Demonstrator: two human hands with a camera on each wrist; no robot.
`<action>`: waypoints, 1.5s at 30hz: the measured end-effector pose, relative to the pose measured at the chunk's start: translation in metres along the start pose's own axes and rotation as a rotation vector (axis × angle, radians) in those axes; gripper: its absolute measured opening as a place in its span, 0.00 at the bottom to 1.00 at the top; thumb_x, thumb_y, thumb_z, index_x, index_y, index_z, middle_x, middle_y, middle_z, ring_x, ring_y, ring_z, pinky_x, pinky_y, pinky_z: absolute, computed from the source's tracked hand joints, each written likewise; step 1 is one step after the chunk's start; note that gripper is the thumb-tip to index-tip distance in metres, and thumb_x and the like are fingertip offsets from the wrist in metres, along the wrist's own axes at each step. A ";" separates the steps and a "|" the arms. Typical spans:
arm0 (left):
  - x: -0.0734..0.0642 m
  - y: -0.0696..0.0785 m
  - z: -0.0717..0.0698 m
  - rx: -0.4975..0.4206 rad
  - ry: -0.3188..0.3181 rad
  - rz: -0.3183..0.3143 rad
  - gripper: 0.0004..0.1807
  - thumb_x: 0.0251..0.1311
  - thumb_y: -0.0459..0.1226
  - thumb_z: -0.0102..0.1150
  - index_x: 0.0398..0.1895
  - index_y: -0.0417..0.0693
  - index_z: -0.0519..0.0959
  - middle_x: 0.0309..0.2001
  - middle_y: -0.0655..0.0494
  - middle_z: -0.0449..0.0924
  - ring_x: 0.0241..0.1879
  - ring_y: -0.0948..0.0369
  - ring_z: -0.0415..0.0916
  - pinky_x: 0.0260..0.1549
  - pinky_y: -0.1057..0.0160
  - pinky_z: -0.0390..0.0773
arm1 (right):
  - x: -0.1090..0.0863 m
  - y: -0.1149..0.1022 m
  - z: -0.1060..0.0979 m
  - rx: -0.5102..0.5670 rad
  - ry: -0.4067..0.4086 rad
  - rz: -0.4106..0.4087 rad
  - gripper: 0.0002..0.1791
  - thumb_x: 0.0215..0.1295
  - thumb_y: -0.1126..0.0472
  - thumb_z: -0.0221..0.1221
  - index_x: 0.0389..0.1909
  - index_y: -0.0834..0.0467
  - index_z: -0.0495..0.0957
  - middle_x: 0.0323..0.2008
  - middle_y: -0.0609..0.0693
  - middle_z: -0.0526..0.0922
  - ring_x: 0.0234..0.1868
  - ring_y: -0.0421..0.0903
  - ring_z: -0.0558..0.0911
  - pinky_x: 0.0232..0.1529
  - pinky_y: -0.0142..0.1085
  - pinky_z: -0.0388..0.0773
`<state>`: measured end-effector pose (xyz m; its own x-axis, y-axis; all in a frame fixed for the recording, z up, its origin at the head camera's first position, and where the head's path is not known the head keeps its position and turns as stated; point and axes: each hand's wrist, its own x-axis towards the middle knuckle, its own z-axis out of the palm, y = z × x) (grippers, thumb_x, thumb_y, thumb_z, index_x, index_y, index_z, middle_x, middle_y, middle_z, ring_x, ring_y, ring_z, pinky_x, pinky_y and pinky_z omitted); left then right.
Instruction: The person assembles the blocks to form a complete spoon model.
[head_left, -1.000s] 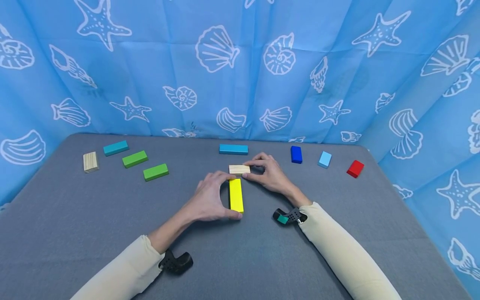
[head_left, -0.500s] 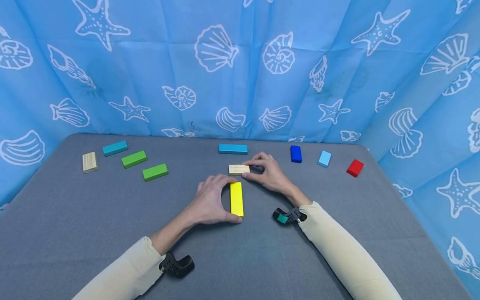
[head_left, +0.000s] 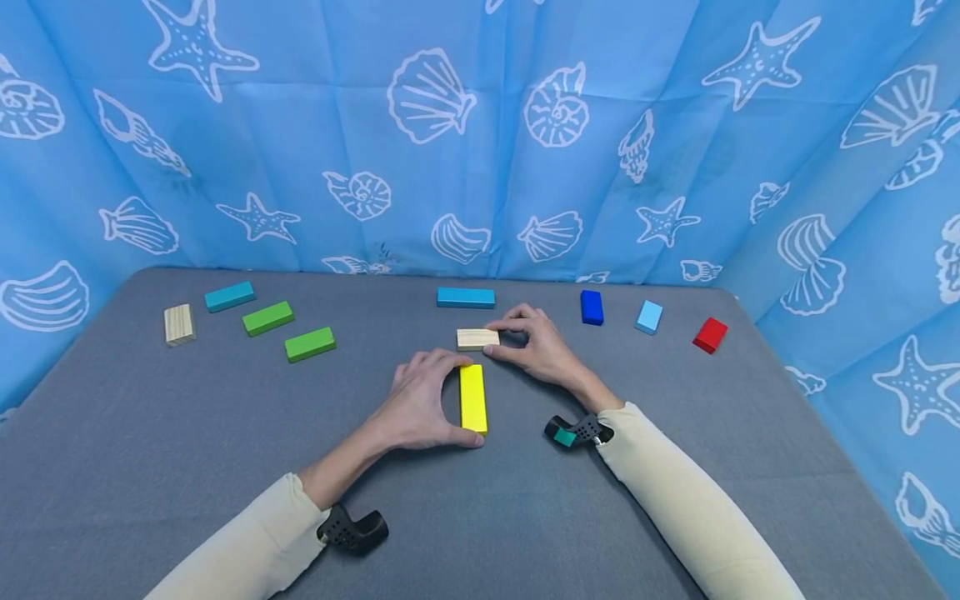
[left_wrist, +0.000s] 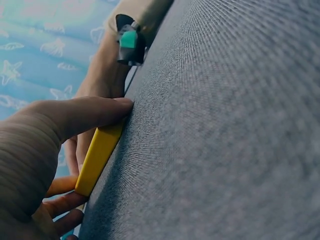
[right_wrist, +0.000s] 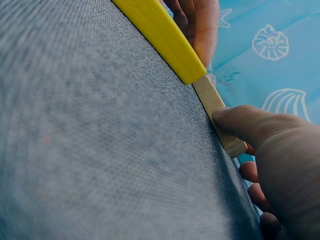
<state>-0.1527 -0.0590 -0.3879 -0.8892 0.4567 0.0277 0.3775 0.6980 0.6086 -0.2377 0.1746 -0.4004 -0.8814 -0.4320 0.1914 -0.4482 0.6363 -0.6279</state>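
In the head view my left hand holds a long yellow block by its two ends, thumb at the near end and fingers at the far one. The block lies flat, its length pointing away from me. Just beyond it, a short plain wooden block lies crosswise. My right hand pinches that block near its right end, thumb in front and fingers behind. A narrow strip of cloth shows between the two blocks. In the right wrist view the thumb presses against the wooden block's side.
Behind the wooden block lies a teal block. A second wooden block, another teal block and two green blocks are at the left. Dark blue, light blue and red blocks lie right. A blue curtain hangs behind the grey tabletop.
My left hand has drawn the yellow block slightly toward me, which widens the gap to the wooden block. Over the last half second both hands stay put.
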 end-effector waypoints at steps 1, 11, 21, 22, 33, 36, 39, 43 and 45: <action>0.000 0.000 0.000 0.003 -0.002 0.004 0.52 0.41 0.58 0.79 0.71 0.50 0.70 0.68 0.49 0.69 0.67 0.47 0.61 0.63 0.39 0.58 | 0.000 0.000 0.000 0.000 0.000 0.000 0.21 0.63 0.54 0.71 0.56 0.56 0.85 0.49 0.54 0.76 0.51 0.54 0.70 0.52 0.49 0.65; -0.001 -0.002 -0.001 -0.058 0.037 0.020 0.48 0.45 0.62 0.75 0.70 0.54 0.72 0.65 0.50 0.71 0.66 0.47 0.63 0.63 0.38 0.59 | 0.000 0.001 0.000 -0.006 -0.001 0.003 0.21 0.63 0.53 0.71 0.56 0.55 0.85 0.49 0.53 0.77 0.51 0.53 0.70 0.51 0.48 0.65; 0.000 -0.008 0.000 -0.184 0.144 0.081 0.25 0.54 0.46 0.75 0.57 0.54 0.85 0.57 0.56 0.78 0.63 0.51 0.68 0.62 0.39 0.60 | 0.001 0.002 0.000 -0.003 -0.003 0.019 0.21 0.64 0.53 0.70 0.56 0.54 0.85 0.50 0.53 0.77 0.52 0.54 0.71 0.52 0.49 0.66; 0.000 -0.009 0.001 -0.186 0.143 0.097 0.23 0.54 0.45 0.75 0.55 0.53 0.86 0.56 0.57 0.79 0.62 0.51 0.68 0.61 0.39 0.60 | 0.001 0.002 0.001 -0.003 -0.004 0.021 0.21 0.64 0.53 0.70 0.56 0.54 0.85 0.50 0.53 0.77 0.52 0.54 0.71 0.52 0.50 0.67; 0.001 -0.014 0.002 -0.247 0.114 0.175 0.14 0.54 0.43 0.76 0.42 0.50 0.91 0.54 0.57 0.79 0.58 0.52 0.69 0.58 0.39 0.64 | 0.001 0.003 0.001 0.001 -0.005 0.021 0.21 0.64 0.53 0.70 0.56 0.54 0.85 0.50 0.53 0.76 0.52 0.53 0.71 0.52 0.50 0.68; 0.000 -0.015 0.003 -0.264 0.115 0.185 0.14 0.54 0.43 0.76 0.43 0.49 0.90 0.54 0.56 0.80 0.59 0.51 0.70 0.57 0.40 0.67 | 0.001 0.002 0.001 0.000 -0.006 0.024 0.21 0.64 0.53 0.70 0.56 0.54 0.85 0.50 0.53 0.76 0.53 0.53 0.71 0.53 0.51 0.68; 0.000 -0.017 0.003 -0.276 0.110 0.170 0.14 0.54 0.43 0.77 0.43 0.49 0.90 0.54 0.57 0.80 0.59 0.52 0.70 0.57 0.43 0.68 | 0.001 0.002 0.001 -0.003 -0.005 0.022 0.21 0.63 0.53 0.70 0.56 0.54 0.85 0.51 0.53 0.76 0.53 0.54 0.71 0.53 0.51 0.68; 0.001 -0.017 0.003 -0.282 0.103 0.155 0.15 0.53 0.43 0.77 0.43 0.49 0.90 0.55 0.58 0.80 0.59 0.54 0.70 0.58 0.43 0.67 | 0.000 0.001 0.000 -0.002 -0.004 0.014 0.21 0.63 0.53 0.70 0.56 0.54 0.85 0.51 0.53 0.76 0.53 0.53 0.71 0.53 0.51 0.68; 0.002 -0.018 0.004 -0.282 0.103 0.153 0.15 0.53 0.43 0.77 0.43 0.49 0.90 0.55 0.59 0.80 0.60 0.54 0.70 0.58 0.43 0.67 | 0.000 0.001 -0.001 0.007 -0.005 0.005 0.21 0.63 0.53 0.71 0.56 0.54 0.85 0.51 0.53 0.77 0.53 0.53 0.71 0.53 0.51 0.68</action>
<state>-0.1599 -0.0686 -0.4016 -0.8545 0.4765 0.2066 0.4349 0.4390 0.7862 -0.2377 0.1754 -0.4005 -0.8827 -0.4321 0.1848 -0.4430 0.6337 -0.6341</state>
